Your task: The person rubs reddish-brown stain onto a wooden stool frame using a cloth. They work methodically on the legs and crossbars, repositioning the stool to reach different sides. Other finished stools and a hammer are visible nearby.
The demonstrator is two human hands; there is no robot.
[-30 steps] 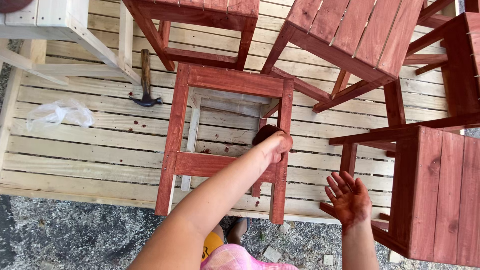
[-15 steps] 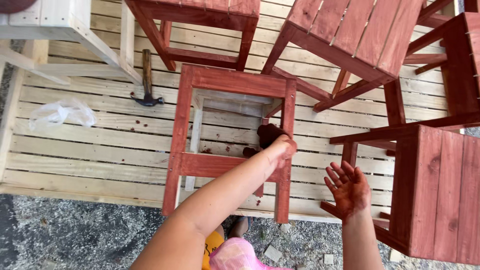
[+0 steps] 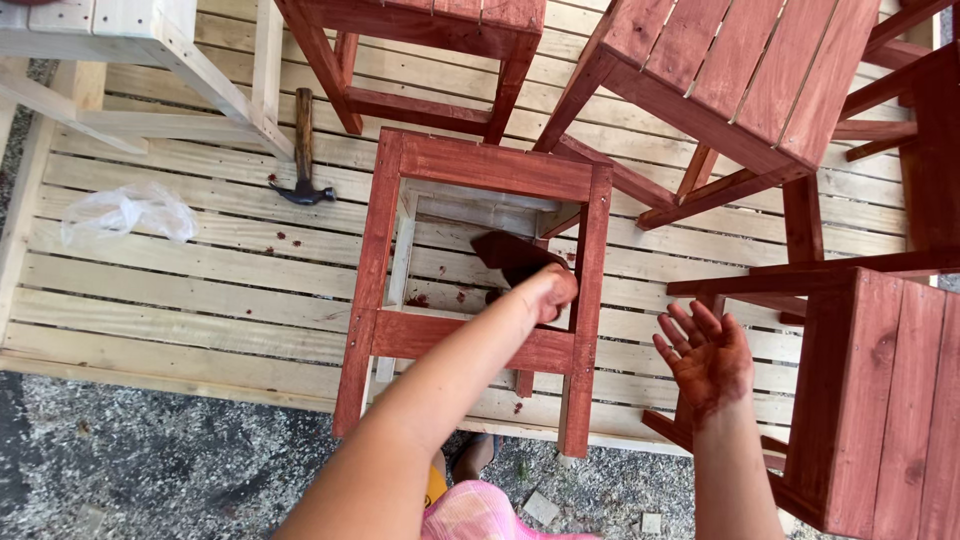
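A dark stained rag (image 3: 512, 258) is gripped by the left hand (image 3: 548, 292) inside the red stool frame (image 3: 480, 270), trailing away up-left. The right hand (image 3: 708, 352), stain-covered, is held open, empty, beside the frame.

The left hand (image 3: 548, 292) closes over one end of a dark stain-soaked rag (image 3: 510, 255), so the gripped part and the fingertips are hidden. The red stool frame (image 3: 480, 165) hides part of the rag's lower edge behind its right post. A second red stool (image 3: 430, 25) is cut off by the top edge, and a red chair (image 3: 880, 400) by the right edge. An unpainted frame (image 3: 120, 30) runs off the top left corner. The hammer (image 3: 302, 150) head is too small to make out.
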